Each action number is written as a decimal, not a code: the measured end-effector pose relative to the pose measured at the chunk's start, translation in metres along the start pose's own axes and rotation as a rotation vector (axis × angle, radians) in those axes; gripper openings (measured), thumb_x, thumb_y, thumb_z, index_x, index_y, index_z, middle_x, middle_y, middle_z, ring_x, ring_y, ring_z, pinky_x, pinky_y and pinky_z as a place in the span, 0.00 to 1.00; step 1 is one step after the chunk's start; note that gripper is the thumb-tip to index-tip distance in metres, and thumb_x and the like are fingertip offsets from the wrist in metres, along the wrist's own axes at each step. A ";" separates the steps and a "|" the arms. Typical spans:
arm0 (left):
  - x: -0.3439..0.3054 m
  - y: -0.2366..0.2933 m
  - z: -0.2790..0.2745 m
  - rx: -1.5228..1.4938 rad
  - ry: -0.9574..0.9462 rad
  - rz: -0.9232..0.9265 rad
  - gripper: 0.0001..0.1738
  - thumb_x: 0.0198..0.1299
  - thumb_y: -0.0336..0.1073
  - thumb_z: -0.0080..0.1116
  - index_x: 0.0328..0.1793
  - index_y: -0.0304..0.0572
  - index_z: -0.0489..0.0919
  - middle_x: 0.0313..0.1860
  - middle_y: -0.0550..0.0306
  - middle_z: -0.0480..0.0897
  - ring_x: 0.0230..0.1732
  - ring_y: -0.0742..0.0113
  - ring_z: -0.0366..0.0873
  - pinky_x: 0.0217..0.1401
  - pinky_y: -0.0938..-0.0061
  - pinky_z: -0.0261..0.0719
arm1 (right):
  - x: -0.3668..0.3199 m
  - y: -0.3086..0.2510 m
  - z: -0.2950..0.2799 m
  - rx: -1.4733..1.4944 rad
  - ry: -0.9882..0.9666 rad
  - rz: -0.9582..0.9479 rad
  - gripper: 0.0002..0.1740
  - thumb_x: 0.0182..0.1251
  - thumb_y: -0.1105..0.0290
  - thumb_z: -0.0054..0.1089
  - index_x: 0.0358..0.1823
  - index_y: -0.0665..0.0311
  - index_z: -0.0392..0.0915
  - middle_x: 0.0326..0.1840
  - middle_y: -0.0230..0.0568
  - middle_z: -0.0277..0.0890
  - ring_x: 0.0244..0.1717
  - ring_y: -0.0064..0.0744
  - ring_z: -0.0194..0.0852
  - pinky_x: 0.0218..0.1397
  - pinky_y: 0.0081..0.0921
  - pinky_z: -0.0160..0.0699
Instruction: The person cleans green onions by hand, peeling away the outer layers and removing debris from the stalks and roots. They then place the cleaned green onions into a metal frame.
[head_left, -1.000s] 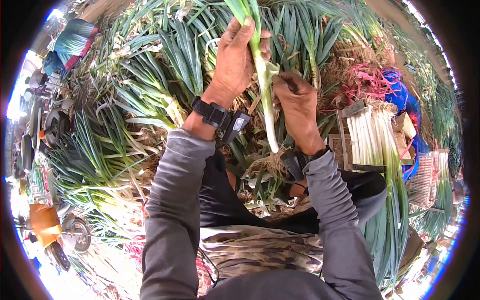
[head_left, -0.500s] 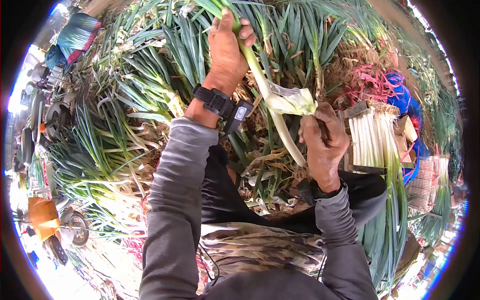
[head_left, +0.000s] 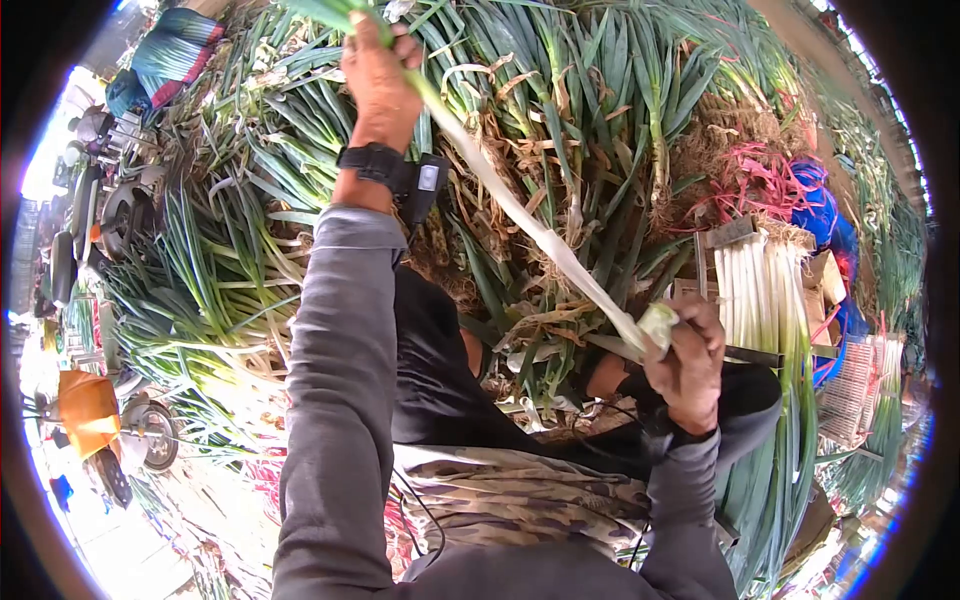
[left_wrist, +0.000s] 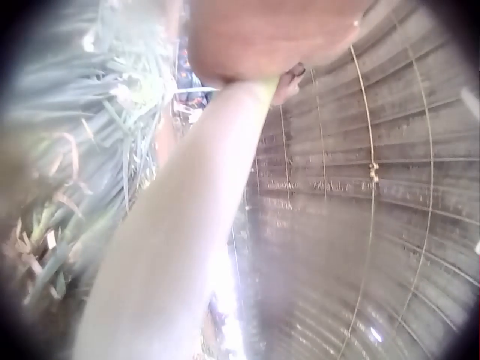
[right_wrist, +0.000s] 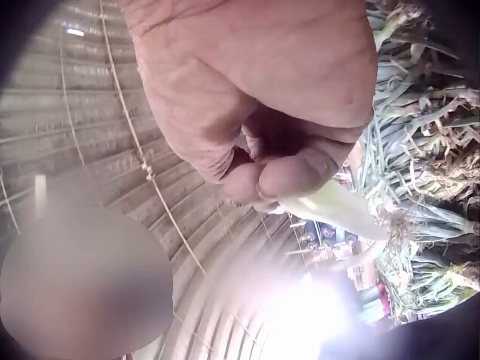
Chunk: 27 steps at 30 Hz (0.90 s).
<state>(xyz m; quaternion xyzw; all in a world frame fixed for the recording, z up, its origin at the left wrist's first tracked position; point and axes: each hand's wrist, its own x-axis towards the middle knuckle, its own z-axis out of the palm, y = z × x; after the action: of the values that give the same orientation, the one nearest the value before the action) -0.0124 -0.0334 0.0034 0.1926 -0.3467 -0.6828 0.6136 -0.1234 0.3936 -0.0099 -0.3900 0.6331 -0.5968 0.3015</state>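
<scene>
A long green onion runs slantwise between the two hands, its white shaft bare and smooth. Up at the green leaf end, the left hand grips it with curled fingers; in the left wrist view the pale shaft comes out from under that hand. The right hand is at the lower end, near the right knee, and pinches a strip of peeled outer skin. In the right wrist view the fingertips close on this pale skin. The root end is hidden by the right hand.
Unpeeled green onions lie heaped in front, with another pile at the left. Clean white stalks are stacked in a wooden rack at the right, beside red string and blue netting. A motorcycle with an orange cover stands far left.
The right hand has pulled the outer skin down the shaft toward the root end, moving down and right. The left hand has shifted up and left, and the onion now slants more.
</scene>
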 end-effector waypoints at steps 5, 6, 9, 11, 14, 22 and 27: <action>0.029 -0.003 -0.049 -0.201 0.067 -0.029 0.18 0.78 0.51 0.52 0.47 0.42 0.68 0.31 0.55 0.75 0.24 0.71 0.68 0.23 0.74 0.66 | -0.004 0.012 -0.040 0.991 0.285 0.056 0.11 0.73 0.74 0.55 0.54 0.65 0.75 0.32 0.31 0.72 0.14 0.13 0.52 0.15 0.13 0.54; 0.032 -0.002 -0.057 -0.235 0.085 -0.031 0.18 0.78 0.51 0.51 0.47 0.43 0.68 0.31 0.55 0.75 0.24 0.70 0.68 0.24 0.73 0.66 | -0.004 0.003 -0.046 0.939 0.397 -0.003 0.11 0.74 0.73 0.53 0.55 0.65 0.74 0.30 0.30 0.71 0.09 0.11 0.45 0.11 0.13 0.47; 0.037 -0.002 -0.073 -0.096 0.169 0.020 0.18 0.79 0.50 0.49 0.44 0.43 0.69 0.31 0.55 0.75 0.24 0.69 0.68 0.24 0.72 0.65 | -0.016 -0.004 -0.089 0.922 0.293 -0.165 0.15 0.77 0.67 0.52 0.58 0.69 0.74 0.26 0.28 0.69 0.08 0.11 0.47 0.13 0.12 0.52; 0.037 0.004 -0.082 0.031 0.245 0.060 0.17 0.79 0.49 0.48 0.44 0.44 0.69 0.29 0.55 0.76 0.23 0.69 0.68 0.25 0.71 0.66 | -0.018 -0.025 -0.096 0.869 0.360 -0.202 0.20 0.79 0.62 0.50 0.60 0.71 0.74 0.24 0.27 0.68 0.08 0.11 0.50 0.14 0.11 0.57; 0.030 0.005 -0.070 0.006 0.243 0.091 0.16 0.79 0.49 0.47 0.45 0.45 0.69 0.28 0.55 0.77 0.22 0.68 0.69 0.25 0.71 0.68 | -0.005 -0.035 -0.049 0.560 0.713 -0.165 0.23 0.82 0.56 0.47 0.66 0.66 0.74 0.50 0.39 0.82 0.39 0.35 0.84 0.47 0.38 0.87; -0.033 -0.001 0.014 -0.010 -0.098 -0.188 0.19 0.78 0.41 0.51 0.60 0.29 0.74 0.49 0.45 0.82 0.51 0.59 0.83 0.57 0.67 0.86 | 0.068 -0.020 0.028 -0.136 -0.117 0.239 0.19 0.76 0.65 0.64 0.60 0.69 0.77 0.45 0.43 0.85 0.41 0.25 0.86 0.42 0.24 0.84; -0.085 -0.017 0.057 -0.104 -0.272 -0.365 0.25 0.75 0.42 0.55 0.68 0.27 0.73 0.58 0.45 0.80 0.61 0.54 0.80 0.69 0.62 0.79 | 0.162 -0.048 0.067 -0.242 0.100 -0.208 0.21 0.75 0.62 0.65 0.57 0.73 0.80 0.44 0.46 0.85 0.40 0.29 0.84 0.43 0.25 0.83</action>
<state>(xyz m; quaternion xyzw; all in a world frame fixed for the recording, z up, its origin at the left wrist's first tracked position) -0.0487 0.0630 0.0163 0.1264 -0.3499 -0.8191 0.4367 -0.1439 0.2213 0.0445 -0.4567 0.6709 -0.5628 0.1569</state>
